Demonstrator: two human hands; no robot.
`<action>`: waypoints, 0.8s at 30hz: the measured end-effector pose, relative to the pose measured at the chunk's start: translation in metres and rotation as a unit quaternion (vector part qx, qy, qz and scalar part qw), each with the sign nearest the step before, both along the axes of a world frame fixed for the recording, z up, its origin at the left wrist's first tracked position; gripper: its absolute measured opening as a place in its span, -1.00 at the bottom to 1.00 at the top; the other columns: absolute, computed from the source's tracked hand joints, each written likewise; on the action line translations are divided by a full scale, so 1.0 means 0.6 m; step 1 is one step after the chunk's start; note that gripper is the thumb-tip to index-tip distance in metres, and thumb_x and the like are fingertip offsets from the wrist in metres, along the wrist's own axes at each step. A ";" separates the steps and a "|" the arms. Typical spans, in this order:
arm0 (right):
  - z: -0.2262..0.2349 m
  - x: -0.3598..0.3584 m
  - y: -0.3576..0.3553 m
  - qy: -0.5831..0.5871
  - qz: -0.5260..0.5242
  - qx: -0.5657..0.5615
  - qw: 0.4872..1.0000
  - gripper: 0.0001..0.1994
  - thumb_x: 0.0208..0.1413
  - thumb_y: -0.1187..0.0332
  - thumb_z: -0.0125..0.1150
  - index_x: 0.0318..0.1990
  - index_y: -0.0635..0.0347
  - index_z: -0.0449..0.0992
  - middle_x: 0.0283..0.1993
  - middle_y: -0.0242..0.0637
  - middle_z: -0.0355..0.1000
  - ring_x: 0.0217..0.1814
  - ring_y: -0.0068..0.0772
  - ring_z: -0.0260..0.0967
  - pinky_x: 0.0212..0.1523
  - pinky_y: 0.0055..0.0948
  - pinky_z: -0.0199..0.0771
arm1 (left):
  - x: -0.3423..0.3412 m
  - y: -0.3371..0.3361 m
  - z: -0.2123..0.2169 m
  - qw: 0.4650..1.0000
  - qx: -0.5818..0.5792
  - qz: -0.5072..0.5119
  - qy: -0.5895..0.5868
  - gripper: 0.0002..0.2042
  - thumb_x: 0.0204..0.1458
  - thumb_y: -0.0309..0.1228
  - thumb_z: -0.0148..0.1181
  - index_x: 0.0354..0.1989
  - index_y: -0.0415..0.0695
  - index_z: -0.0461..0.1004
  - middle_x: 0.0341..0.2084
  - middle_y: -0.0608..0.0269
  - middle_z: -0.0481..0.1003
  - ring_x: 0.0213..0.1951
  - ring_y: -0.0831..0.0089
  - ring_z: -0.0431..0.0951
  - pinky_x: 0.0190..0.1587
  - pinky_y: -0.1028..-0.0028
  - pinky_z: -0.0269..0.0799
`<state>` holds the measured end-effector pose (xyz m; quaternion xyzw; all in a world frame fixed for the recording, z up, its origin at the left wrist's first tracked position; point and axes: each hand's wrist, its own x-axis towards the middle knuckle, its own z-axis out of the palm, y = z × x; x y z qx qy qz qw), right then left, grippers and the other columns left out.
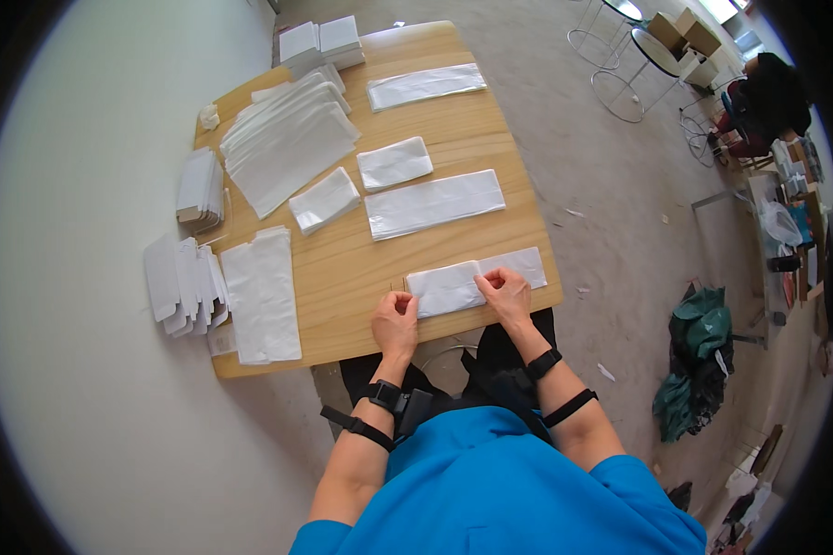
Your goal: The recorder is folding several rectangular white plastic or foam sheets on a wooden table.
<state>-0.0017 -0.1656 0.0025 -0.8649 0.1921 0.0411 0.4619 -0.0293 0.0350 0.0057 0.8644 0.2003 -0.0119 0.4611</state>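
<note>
A long, flat white plastic bag (446, 291) lies across the near right corner of the wooden table. My left hand (396, 324) pinches it at the left end. Around its middle, the fingers of my right hand (506, 296) close on a crease or edge of the plastic. Just beyond lies another long folded white bag (435, 205). Two shorter folded pieces, one white packet (394, 164) and a tilted white packet (325, 201), rest farther back. My fingertips partly hide the edges they grip.
The wooden table (333, 324) holds a fanned pile of white bags (292, 139), a long folded bag (426, 86), a flat white stack (262, 296) and white cartons (185, 282) along the wall. Stools (655, 53), a dark green plastic bag (699, 324) and a seated person (764, 106) are to the right.
</note>
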 end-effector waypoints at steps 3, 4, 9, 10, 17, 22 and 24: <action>0.003 0.001 0.002 0.007 0.015 -0.036 0.999 -0.81 -0.15 0.27 0.32 -0.49 0.21 0.56 -0.53 -0.18 0.50 -0.45 -0.20 0.48 -0.35 -0.28 0.47 | 0.002 -0.003 0.004 1.000 0.010 0.001 0.010 -0.86 -0.05 -0.35 0.27 -0.44 -0.16 0.53 -0.51 0.23 0.50 -0.45 0.36 0.51 -0.35 0.39 0.40; 0.002 0.001 0.002 0.006 0.019 -0.049 0.999 -0.81 -0.16 0.27 0.32 -0.50 0.21 0.55 -0.53 -0.19 0.49 -0.45 -0.19 0.48 -0.35 -0.28 0.47 | 0.002 -0.004 0.007 1.000 0.008 0.002 0.013 -0.86 -0.04 -0.35 0.27 -0.43 -0.16 0.53 -0.51 0.23 0.50 -0.45 0.36 0.51 -0.35 0.39 0.40; -0.007 0.004 0.000 0.008 0.015 -0.059 0.998 -0.83 -0.15 0.29 0.30 -0.50 0.21 0.56 -0.52 -0.18 0.50 -0.44 -0.18 0.48 -0.34 -0.27 0.47 | 0.001 -0.003 -0.002 1.000 0.008 0.001 -0.009 -0.82 -0.02 -0.31 0.28 -0.39 -0.18 0.55 -0.55 0.27 0.53 -0.49 0.49 0.50 -0.37 0.48 0.41; -0.009 0.004 0.000 0.008 0.014 -0.060 0.998 -0.84 -0.15 0.30 0.30 -0.50 0.21 0.56 -0.52 -0.17 0.50 -0.43 -0.17 0.48 -0.33 -0.27 0.47 | 0.000 -0.003 -0.003 1.000 -0.005 -0.002 -0.015 -0.82 -0.02 -0.31 0.28 -0.38 -0.18 0.54 -0.55 0.28 0.53 -0.48 0.50 0.50 -0.37 0.49 0.41; -0.007 0.004 0.000 0.010 0.015 -0.062 0.998 -0.85 -0.14 0.31 0.28 -0.49 0.21 0.57 -0.52 -0.17 0.50 -0.42 -0.18 0.49 -0.33 -0.27 0.47 | 0.003 -0.011 0.007 1.000 -0.016 0.003 0.024 -0.80 -0.03 -0.27 0.26 -0.41 -0.16 0.54 -0.52 0.24 0.51 -0.46 0.36 0.51 -0.35 0.39 0.41; -0.010 0.005 -0.001 0.005 0.020 -0.062 0.998 -0.84 -0.14 0.31 0.27 -0.49 0.22 0.57 -0.51 -0.16 0.50 -0.42 -0.18 0.49 -0.33 -0.27 0.46 | 0.012 -0.011 0.011 0.997 0.015 0.001 0.075 -0.74 -0.06 -0.17 0.27 -0.44 -0.14 0.55 -0.58 0.26 0.52 -0.49 0.34 0.52 -0.37 0.36 0.41; -0.008 0.005 0.000 0.009 0.018 -0.058 0.998 -0.84 -0.14 0.31 0.28 -0.50 0.22 0.57 -0.51 -0.16 0.51 -0.42 -0.18 0.49 -0.33 -0.27 0.46 | 0.015 -0.011 0.013 0.995 0.022 -0.005 0.095 -0.72 -0.07 -0.14 0.26 -0.45 -0.13 0.56 -0.59 0.26 0.52 -0.50 0.33 0.52 -0.37 0.35 0.41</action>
